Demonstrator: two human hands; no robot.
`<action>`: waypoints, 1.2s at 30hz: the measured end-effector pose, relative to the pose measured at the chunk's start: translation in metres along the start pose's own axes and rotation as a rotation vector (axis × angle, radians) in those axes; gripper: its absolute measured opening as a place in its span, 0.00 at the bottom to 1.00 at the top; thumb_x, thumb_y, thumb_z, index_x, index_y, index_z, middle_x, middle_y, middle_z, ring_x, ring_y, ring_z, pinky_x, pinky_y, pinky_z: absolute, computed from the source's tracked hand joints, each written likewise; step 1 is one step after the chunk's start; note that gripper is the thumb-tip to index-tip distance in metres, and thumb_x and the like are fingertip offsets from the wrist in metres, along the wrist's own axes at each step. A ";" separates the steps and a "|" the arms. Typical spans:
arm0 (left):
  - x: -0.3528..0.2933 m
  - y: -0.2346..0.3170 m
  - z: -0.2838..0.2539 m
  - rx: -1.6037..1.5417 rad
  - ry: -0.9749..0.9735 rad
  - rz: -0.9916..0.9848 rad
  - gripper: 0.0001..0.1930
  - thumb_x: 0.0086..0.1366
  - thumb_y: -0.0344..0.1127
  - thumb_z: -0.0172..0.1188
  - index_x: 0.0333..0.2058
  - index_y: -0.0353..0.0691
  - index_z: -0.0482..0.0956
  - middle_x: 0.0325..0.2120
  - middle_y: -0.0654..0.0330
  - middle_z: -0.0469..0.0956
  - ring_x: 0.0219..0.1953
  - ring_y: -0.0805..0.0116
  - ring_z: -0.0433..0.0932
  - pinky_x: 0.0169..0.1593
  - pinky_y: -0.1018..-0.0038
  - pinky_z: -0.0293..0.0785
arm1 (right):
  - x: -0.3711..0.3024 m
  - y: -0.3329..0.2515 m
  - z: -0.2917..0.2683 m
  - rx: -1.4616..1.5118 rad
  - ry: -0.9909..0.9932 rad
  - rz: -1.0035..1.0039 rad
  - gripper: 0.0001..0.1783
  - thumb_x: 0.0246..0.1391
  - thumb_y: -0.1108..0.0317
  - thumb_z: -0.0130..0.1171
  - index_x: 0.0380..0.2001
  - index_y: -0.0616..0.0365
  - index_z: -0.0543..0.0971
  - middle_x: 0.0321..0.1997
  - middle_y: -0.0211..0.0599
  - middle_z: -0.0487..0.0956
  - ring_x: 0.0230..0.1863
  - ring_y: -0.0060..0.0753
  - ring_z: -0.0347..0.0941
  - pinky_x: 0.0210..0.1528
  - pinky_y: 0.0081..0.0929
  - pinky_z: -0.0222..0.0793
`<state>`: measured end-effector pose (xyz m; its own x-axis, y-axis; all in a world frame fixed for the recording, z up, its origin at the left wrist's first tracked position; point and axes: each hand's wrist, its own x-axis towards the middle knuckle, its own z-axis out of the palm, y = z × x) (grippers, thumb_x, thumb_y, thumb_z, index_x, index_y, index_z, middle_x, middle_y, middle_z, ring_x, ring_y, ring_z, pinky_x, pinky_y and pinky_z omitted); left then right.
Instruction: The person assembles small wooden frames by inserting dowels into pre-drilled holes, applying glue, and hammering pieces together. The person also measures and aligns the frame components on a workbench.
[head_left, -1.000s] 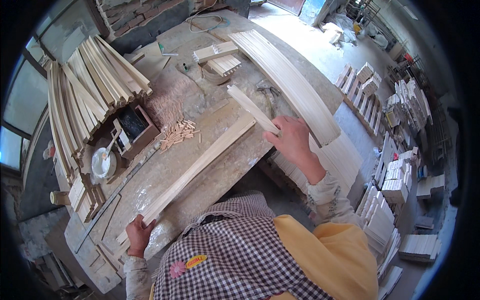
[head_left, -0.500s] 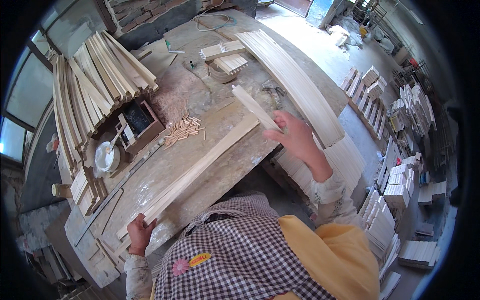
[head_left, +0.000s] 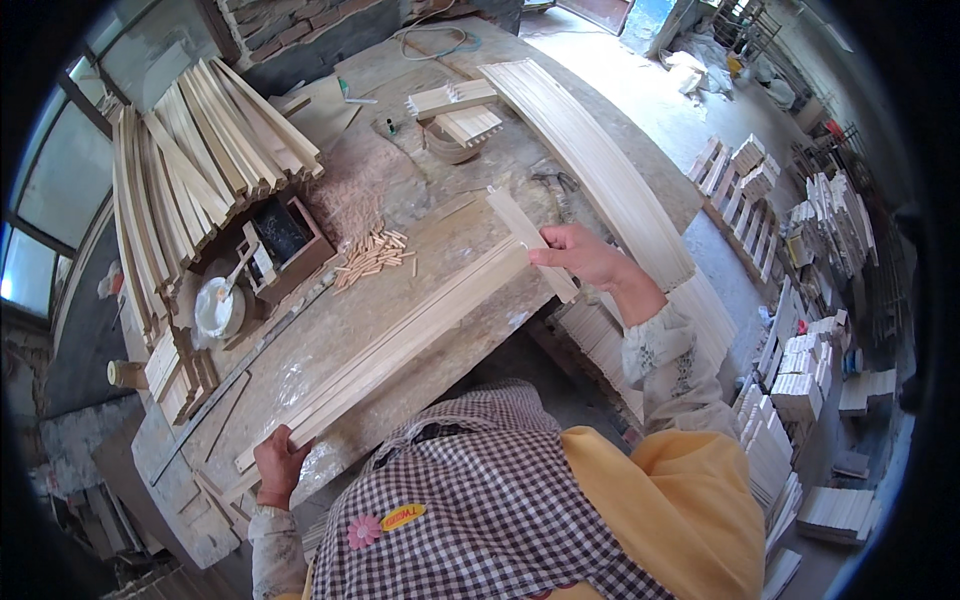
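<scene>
A long pale wooden strip (head_left: 400, 347) with lengthwise grooves lies slantwise across the near part of the worktable. My left hand (head_left: 282, 466) is closed around its lower-left end. At its far right end, my right hand (head_left: 588, 262) pinches a short flat wooden piece (head_left: 513, 216), thumb and fingers closed on it. This piece stands crosswise to the strip and appears to meet its end; the exact contact is partly hidden by my fingers. Left of the strip lies a heap of small wooden dowels (head_left: 370, 257).
Long slats (head_left: 200, 165) are piled at the left, beside a white glue pot (head_left: 219, 308) and a wooden box (head_left: 312, 236). Joined pieces (head_left: 465, 122) rest on a round bowl (head_left: 447, 150). More slats (head_left: 600, 165) line the table's right side. Stacked wood (head_left: 800, 385) stands on the floor.
My right hand has shifted slightly, turning the short piece from a raised slant to crosswise at the strip's far end. My left hand keeps its place.
</scene>
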<state>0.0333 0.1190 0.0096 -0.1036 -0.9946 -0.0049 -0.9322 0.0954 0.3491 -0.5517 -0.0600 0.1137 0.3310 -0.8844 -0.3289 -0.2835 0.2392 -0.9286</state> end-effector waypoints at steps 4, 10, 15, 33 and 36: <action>0.004 0.001 -0.003 0.015 -0.013 0.006 0.21 0.52 0.41 0.79 0.28 0.41 0.72 0.16 0.57 0.75 0.18 0.57 0.76 0.24 0.63 0.70 | 0.010 0.018 -0.004 0.016 -0.007 -0.046 0.16 0.65 0.59 0.65 0.44 0.62 0.82 0.37 0.21 0.78 0.38 0.12 0.70 0.41 0.18 0.66; 0.020 0.026 -0.018 -0.071 -0.031 -0.039 0.19 0.55 0.38 0.76 0.32 0.38 0.72 0.21 0.54 0.77 0.23 0.52 0.78 0.28 0.61 0.72 | 0.040 0.037 -0.022 -0.105 0.068 -0.140 0.13 0.65 0.63 0.64 0.44 0.62 0.81 0.39 0.24 0.80 0.40 0.15 0.72 0.44 0.20 0.69; 0.045 0.058 -0.033 -0.089 -0.001 0.072 0.12 0.62 0.32 0.69 0.37 0.36 0.74 0.30 0.51 0.76 0.31 0.49 0.79 0.34 0.59 0.73 | 0.066 0.047 -0.036 -0.286 0.309 -0.279 0.15 0.63 0.68 0.63 0.50 0.63 0.80 0.43 0.33 0.83 0.46 0.24 0.78 0.51 0.27 0.73; 0.068 0.076 -0.011 -0.125 -0.001 0.043 0.08 0.65 0.32 0.66 0.39 0.39 0.76 0.33 0.50 0.76 0.34 0.43 0.79 0.36 0.55 0.74 | 0.109 0.099 -0.050 -0.345 0.320 -0.243 0.15 0.61 0.68 0.64 0.49 0.64 0.79 0.39 0.45 0.85 0.39 0.36 0.82 0.46 0.35 0.74; 0.071 0.077 -0.009 -0.128 -0.022 0.049 0.08 0.65 0.33 0.66 0.39 0.39 0.76 0.33 0.51 0.76 0.34 0.43 0.79 0.36 0.55 0.74 | 0.112 0.108 -0.053 -0.371 0.347 -0.239 0.15 0.62 0.68 0.64 0.49 0.64 0.79 0.40 0.45 0.85 0.40 0.35 0.81 0.47 0.34 0.74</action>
<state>-0.0427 0.0550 0.0444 -0.1565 -0.9877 -0.0053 -0.8743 0.1361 0.4659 -0.5932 -0.1543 -0.0139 0.1268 -0.9918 0.0174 -0.5554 -0.0855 -0.8272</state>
